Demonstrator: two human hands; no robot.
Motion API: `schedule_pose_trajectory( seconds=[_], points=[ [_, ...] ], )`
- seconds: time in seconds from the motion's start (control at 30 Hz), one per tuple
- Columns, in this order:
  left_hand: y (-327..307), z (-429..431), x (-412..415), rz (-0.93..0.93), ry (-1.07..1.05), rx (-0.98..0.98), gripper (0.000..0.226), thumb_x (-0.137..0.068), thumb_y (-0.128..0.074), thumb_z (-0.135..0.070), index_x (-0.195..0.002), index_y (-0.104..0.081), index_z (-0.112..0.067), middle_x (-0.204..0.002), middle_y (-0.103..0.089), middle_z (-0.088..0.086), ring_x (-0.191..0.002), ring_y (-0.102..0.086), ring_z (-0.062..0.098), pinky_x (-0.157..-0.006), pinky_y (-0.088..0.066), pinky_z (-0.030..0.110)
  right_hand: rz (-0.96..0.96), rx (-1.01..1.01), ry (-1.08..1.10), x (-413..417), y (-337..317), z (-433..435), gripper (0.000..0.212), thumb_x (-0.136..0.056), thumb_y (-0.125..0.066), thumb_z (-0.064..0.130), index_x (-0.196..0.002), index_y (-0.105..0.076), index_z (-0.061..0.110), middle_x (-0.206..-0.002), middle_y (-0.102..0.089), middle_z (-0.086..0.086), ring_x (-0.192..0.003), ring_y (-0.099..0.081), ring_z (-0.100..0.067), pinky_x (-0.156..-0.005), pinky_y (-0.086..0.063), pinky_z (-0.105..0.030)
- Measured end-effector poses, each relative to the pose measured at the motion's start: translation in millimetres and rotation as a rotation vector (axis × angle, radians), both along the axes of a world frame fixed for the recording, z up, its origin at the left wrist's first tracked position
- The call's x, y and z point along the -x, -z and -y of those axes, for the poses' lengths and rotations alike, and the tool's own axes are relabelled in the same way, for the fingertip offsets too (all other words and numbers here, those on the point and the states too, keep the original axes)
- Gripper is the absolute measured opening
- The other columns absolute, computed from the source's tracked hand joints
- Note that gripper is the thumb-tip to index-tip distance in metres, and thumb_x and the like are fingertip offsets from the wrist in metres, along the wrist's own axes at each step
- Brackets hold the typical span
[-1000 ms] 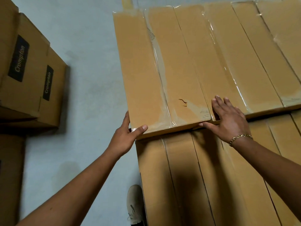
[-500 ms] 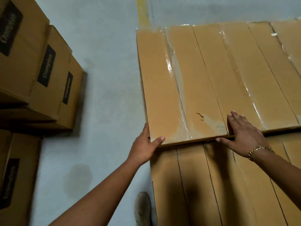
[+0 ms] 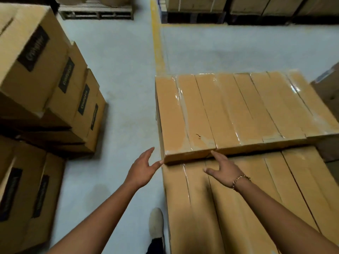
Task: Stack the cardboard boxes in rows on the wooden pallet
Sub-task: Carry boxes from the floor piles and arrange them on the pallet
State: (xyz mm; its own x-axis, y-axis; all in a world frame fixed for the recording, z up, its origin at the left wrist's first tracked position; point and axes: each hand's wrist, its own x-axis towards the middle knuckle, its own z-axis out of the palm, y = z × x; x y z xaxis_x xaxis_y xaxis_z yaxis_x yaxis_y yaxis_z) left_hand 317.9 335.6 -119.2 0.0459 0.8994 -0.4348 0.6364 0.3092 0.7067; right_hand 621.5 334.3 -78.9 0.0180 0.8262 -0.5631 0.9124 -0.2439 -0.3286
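A row of long flat cardboard boxes [image 3: 229, 110], taped together, lies as an upper layer on a lower layer of similar boxes [image 3: 238, 198]. My left hand [image 3: 141, 169] is spread with straight fingers beside the upper layer's near-left corner, thumb tip at the corner. My right hand [image 3: 222, 167], with a bracelet on the wrist, hovers over the lower layer, its fingertips touching the upper layer's near edge. Neither hand holds anything. The pallet under the stack is hidden.
Stacks of larger printed cartons [image 3: 45, 79] stand on the left, with more cartons [image 3: 23, 198] at the near left. Grey floor and a yellow line [image 3: 157, 43] run ahead. Other pallets [image 3: 97, 12] stand at the back. My shoe [image 3: 156, 222] is beside the stack.
Both hands have come off the upper boxes: the left let go of the corner, the right slid off the top to the near edge. The view has pulled back and tilted up.
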Motion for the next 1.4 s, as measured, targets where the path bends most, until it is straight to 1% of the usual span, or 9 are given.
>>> schedule_pose_trajectory(
  seconds=[0.17, 0.3, 0.63, 0.7, 0.87, 1.0, 1.17, 1.33, 1.4],
  points=[
    [-84.1, 101.0, 21.2, -0.048, -0.019, -0.065, 0.07, -0.095, -0.059, -0.057, -0.156, -0.035, -0.033, -0.162, -0.036, -0.004, -0.145, -0.038, 0.02, -0.115, -0.038, 0.042, -0.144, -0.071, 0.067, 16.4, -81.4, 97.4, 0.082, -0.091, -0.062, 0.054, -0.158, -0.021, 0.029, -0.164, -0.021, 0.005, -0.149, -0.024, -0.019, -0.114, -0.03, -0.035],
    [-141.3, 169.4, 35.3, -0.046, -0.031, -0.142, 0.068, -0.095, -0.061, -0.053, -0.155, -0.038, -0.031, -0.161, -0.037, -0.006, -0.146, -0.036, 0.017, -0.114, -0.034, 0.036, -0.185, -0.152, 0.038, 20.9, -135.7, 158.9, 0.083, -0.09, -0.061, 0.057, -0.158, -0.021, 0.03, -0.164, -0.021, 0.007, -0.148, -0.026, -0.018, -0.114, -0.031, -0.034],
    [-242.8, 247.3, 126.3, 0.012, -0.225, -0.357, 0.067, -0.094, -0.065, -0.053, -0.153, -0.043, -0.029, -0.158, -0.04, -0.008, -0.145, -0.036, 0.013, -0.118, -0.033, 0.04, -0.36, -0.311, -0.084, 100.0, -239.5, 216.9, 0.08, -0.089, -0.064, 0.054, -0.156, -0.027, 0.031, -0.162, -0.026, 0.003, -0.147, -0.029, -0.02, -0.115, -0.032, -0.041],
    [-254.6, 260.0, 157.4, 0.011, -0.265, -0.39, 0.067, -0.094, -0.064, -0.053, -0.152, -0.044, -0.027, -0.155, -0.042, -0.009, -0.142, -0.039, 0.013, -0.117, -0.035, 0.041, -0.417, -0.303, -0.116, 129.1, -247.1, 221.8, 0.084, -0.084, -0.065, 0.061, -0.154, -0.028, 0.033, -0.162, -0.028, 0.003, -0.146, -0.031, -0.02, -0.114, -0.034, -0.042],
    [-267.1, 293.0, 255.0, 0.039, -0.406, -0.406, 0.064, -0.093, -0.068, -0.05, -0.149, -0.049, -0.027, -0.149, -0.047, -0.008, -0.135, -0.043, 0.009, -0.108, -0.037, 0.031, -0.533, -0.251, -0.196, 223.0, -253.5, 222.5, 0.106, -0.067, -0.067, 0.079, -0.154, -0.032, 0.031, -0.158, -0.033, 0.007, -0.132, -0.045, -0.01, -0.099, -0.039, -0.027],
    [-264.1, 323.9, 348.4, 0.031, -0.494, -0.38, 0.059, -0.095, -0.067, -0.045, -0.148, -0.05, -0.027, -0.15, -0.048, -0.005, -0.138, -0.045, 0.013, -0.11, -0.039, 0.032, -0.565, -0.202, -0.253, 319.5, -238.0, 212.0, 0.088, -0.077, -0.064, 0.064, -0.152, -0.033, 0.032, -0.159, -0.033, 0.008, -0.142, -0.035, -0.013, -0.112, -0.034, -0.039],
    [-268.3, 353.1, 453.6, 0.013, -0.59, -0.318, 0.058, -0.092, -0.064, -0.054, -0.145, -0.048, -0.038, -0.146, -0.046, -0.015, -0.135, -0.047, 0.013, -0.105, -0.046, 0.038, -0.646, -0.125, -0.283, 434.9, -221.1, 212.6, 0.073, -0.086, -0.068, 0.052, -0.15, -0.038, 0.031, -0.154, -0.039, 0.013, -0.131, -0.04, -0.001, -0.105, -0.035, -0.028],
    [-269.8, 354.5, 538.5, 0.004, -0.689, -0.289, 0.057, -0.092, -0.064, -0.054, -0.144, -0.05, -0.036, -0.153, -0.044, -0.007, -0.129, -0.047, 0.014, -0.097, -0.043, 0.032, -0.707, -0.008, -0.3, 524.5, -210.3, 210.5, 0.076, -0.081, -0.07, 0.055, -0.148, -0.041, 0.033, -0.15, -0.043, 0.014, -0.135, -0.045, -0.009, -0.109, -0.039, -0.033],
    [-264.0, 349.1, 560.7, 0.01, -0.719, -0.29, 0.054, -0.093, -0.064, -0.051, -0.142, -0.051, -0.035, -0.152, -0.045, -0.005, -0.131, -0.047, 0.016, -0.095, -0.042, 0.031, -0.706, 0.023, -0.32, 550.2, -204.9, 204.1, 0.09, -0.071, -0.073, 0.069, -0.147, -0.041, 0.034, -0.148, -0.045, 0.014, -0.134, -0.047, -0.009, -0.11, -0.04, -0.034]
  ],
)
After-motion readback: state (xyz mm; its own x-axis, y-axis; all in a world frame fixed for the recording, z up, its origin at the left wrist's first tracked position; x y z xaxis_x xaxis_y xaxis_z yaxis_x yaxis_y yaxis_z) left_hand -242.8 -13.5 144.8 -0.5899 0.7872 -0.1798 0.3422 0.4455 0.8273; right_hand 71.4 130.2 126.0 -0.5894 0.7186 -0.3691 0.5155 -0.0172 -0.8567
